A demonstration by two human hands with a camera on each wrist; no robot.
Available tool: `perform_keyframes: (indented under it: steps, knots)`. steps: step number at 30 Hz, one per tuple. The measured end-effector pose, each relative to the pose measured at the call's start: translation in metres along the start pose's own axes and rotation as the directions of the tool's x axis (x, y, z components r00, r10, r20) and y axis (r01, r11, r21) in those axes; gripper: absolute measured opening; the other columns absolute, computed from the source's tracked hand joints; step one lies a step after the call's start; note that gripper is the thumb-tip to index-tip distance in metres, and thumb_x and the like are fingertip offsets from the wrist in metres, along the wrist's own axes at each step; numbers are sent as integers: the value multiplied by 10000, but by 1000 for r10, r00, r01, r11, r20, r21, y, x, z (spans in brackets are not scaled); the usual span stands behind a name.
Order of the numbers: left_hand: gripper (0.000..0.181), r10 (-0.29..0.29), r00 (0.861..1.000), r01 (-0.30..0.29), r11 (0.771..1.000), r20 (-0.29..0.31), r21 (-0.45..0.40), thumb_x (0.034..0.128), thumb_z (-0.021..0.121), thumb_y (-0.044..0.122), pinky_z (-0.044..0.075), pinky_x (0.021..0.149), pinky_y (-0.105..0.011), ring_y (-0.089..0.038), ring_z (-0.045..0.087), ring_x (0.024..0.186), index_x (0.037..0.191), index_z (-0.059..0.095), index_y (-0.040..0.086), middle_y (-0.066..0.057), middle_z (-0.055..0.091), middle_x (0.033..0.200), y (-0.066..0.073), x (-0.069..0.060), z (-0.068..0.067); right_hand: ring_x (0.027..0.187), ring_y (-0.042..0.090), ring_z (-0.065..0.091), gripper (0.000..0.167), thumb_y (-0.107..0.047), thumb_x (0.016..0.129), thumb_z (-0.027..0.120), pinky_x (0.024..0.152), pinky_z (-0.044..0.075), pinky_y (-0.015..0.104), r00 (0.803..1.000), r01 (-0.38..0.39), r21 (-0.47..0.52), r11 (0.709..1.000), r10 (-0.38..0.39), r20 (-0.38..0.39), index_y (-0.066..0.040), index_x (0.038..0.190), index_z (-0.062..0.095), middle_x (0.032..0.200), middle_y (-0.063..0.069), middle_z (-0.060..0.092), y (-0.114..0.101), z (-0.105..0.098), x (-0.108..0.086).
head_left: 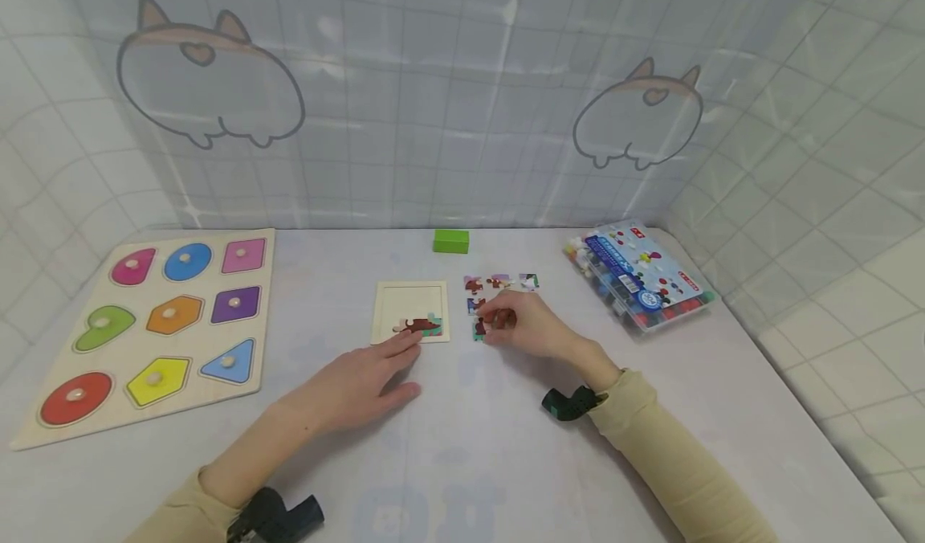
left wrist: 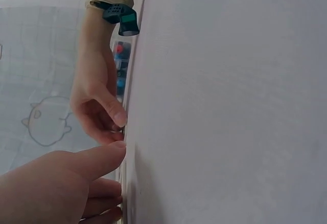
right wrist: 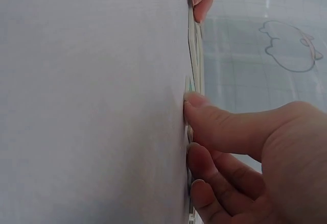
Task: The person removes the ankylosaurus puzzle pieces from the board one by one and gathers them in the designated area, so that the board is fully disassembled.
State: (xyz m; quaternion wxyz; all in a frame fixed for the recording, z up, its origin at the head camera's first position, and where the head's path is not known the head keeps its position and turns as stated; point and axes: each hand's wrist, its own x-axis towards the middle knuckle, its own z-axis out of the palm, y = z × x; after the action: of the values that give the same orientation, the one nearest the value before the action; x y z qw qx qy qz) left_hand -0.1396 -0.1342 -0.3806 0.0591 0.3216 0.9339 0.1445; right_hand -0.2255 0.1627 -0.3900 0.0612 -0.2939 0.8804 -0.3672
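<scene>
A small wooden jigsaw tray (head_left: 410, 298) lies flat, with joined brown and teal pieces (head_left: 426, 325) along its lower edge. My left hand (head_left: 357, 386) rests its straight fingertips on the tray's lower edge and those pieces. Right of the tray, my right hand (head_left: 531, 324) pinches a jigsaw piece (head_left: 479, 330) with brown and teal print, low over the table. The right wrist view shows the thumb (right wrist: 219, 124) against the piece's edge. More loose jigsaw pieces (head_left: 499, 281) lie just beyond the right hand, some partly hidden by it.
A wooden peg board (head_left: 278, 242) with colourful knobbed shapes lies at the left. A green block (head_left: 451, 242) sits at the back. At the back right is a clear plastic box (head_left: 643, 274) of colourful parts. Patterned curtain walls (head_left: 433, 125) border the table.
</scene>
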Motion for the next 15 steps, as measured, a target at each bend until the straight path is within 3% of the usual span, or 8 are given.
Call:
perform_keyframes:
  steps: [6, 12, 15]
  knots:
    - [610, 29, 998, -29, 1000, -47, -4, 1008, 572, 404, 419, 1109, -492, -303, 383, 1454, 1483, 471, 35, -102, 386, 1590, 3, 1, 3, 757, 124, 587, 305, -102, 836, 813, 657, 491, 236, 1000, 1, -28, 1000, -1, -6, -59, 1129, 737, 930, 23, 675, 0, 0, 1]
    - [702, 16, 1000, -14, 994, 18, -109, 1012, 500, 529, 366, 1152, -494, -267, 306, 1497, 1569, 337, 134, -31, 238, 1661, 6, 3, 10, 757, 129, 585, 297, -116, 847, 807, 660, 491, 239, 1000, -13, -35, 999, 13, -7, -63, 1130, 735, 932, 24, 670, 0, 0, 1]
    - [728, 16, 999, -12, 993, 29, -121, 1007, 488, 556, 326, 1183, -478, -234, 239, 1523, 1585, 297, 156, -1, 198, 1672, 6, 5, 14, 759, 129, 587, 293, -116, 851, 803, 662, 491, 237, 1000, -16, -31, 999, 16, -7, -61, 1130, 734, 941, 24, 670, 0, 0, 0]
